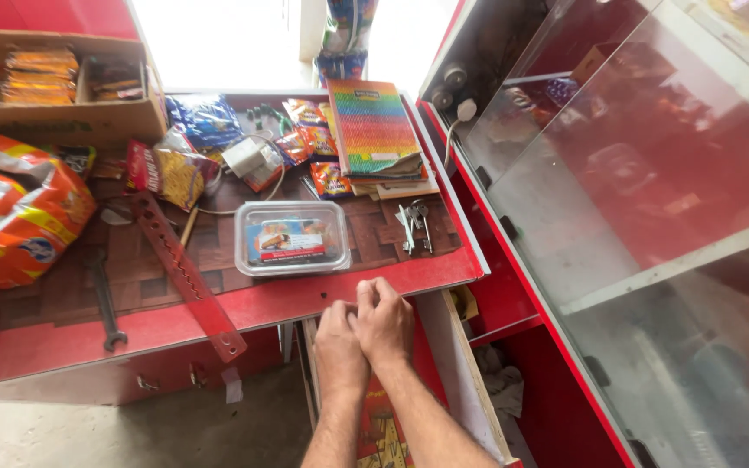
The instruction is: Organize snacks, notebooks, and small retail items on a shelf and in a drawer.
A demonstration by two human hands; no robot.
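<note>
Both hands [366, 325] together beneath clear tub [292, 237] of packets.

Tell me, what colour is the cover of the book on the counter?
The book has a rainbow pattern of small multicoloured blocks, seen best in the head view.

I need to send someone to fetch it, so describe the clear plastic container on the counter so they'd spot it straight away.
Start at the red-edged counter with the brown top. Near its front edge, just beyond the left hand and right hand, sits the clear container. It is a shallow rectangular lidded box with a red-and-white label inside, unlike the crinkly snack packets behind it and the red perforated strip to its left.
</note>
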